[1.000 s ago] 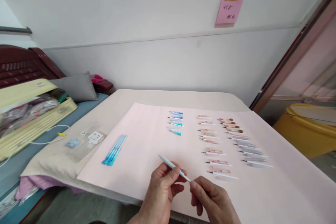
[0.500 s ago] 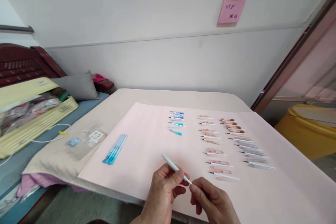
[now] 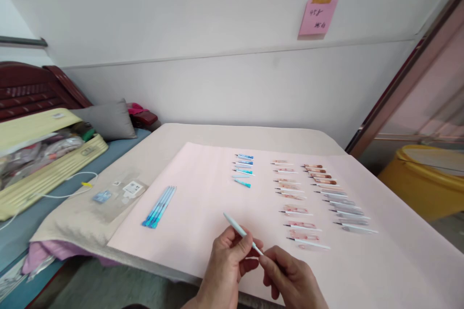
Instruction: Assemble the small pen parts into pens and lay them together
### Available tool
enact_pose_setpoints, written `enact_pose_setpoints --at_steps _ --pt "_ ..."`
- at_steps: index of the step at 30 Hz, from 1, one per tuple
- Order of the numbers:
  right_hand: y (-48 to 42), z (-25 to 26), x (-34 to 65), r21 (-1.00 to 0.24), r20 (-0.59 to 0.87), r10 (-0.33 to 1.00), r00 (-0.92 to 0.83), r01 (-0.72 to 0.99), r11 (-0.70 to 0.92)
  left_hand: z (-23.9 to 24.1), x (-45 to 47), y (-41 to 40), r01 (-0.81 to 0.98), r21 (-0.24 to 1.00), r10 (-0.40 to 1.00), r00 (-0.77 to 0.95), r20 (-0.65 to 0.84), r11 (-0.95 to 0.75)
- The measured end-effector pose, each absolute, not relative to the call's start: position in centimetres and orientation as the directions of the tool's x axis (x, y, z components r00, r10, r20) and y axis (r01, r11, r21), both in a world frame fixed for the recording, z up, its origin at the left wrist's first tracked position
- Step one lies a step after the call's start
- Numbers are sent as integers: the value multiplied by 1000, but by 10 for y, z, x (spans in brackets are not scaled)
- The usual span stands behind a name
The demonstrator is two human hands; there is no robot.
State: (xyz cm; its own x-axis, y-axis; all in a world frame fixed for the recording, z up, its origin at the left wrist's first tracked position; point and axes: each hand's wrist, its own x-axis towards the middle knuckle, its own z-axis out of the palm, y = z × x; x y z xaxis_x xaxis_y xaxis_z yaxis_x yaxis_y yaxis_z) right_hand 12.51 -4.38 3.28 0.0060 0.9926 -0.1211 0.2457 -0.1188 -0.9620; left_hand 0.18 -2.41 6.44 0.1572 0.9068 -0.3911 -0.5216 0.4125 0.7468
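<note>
Nr tbl edge (image 3: 159, 265), L+R fingers (image 3: 242, 249) grip pen (image 3: 234, 223), room L.

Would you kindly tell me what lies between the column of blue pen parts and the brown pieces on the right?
In the head view, a column of pinkish pen parts lies between the blue pen parts and the brown pieces.

The white wall (image 3: 217, 14) is at twelve o'clock, a dark red headboard (image 3: 29, 84) just past nine, gray floor (image 3: 97, 282) near half past seven.
</note>
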Motion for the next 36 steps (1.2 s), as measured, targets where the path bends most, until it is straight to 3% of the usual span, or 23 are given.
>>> enact_pose_setpoints --at_steps 6,11,15,18,19,27,36 --pt "-42 31 122 -918 -129 992 -8 379 -116 53 -4 -20 -643 600 858 186 -479 475" --pt "-21 38 120 -863 -33 998 -60 504 2 64 -32 9 -739 568 873 56 -484 362" --pt "29 31 121 -575 125 988 -89 805 145 78 -69 38 -788 585 895 -103 -433 192" --pt "76 16 118 -322 168 982 -86 937 137 82 -88 51 -815 566 881 -172 -440 123" --pt "90 11 115 -297 172 981 -90 945 139 82 -91 54 -824 556 879 -181 -442 111" --pt "152 -18 84 -230 154 987 -51 969 86 82 -102 65 -846 526 875 -186 -446 89" --pt "154 -38 57 -318 55 997 -48 946 63 89 -108 64 -875 478 879 -167 -447 77"
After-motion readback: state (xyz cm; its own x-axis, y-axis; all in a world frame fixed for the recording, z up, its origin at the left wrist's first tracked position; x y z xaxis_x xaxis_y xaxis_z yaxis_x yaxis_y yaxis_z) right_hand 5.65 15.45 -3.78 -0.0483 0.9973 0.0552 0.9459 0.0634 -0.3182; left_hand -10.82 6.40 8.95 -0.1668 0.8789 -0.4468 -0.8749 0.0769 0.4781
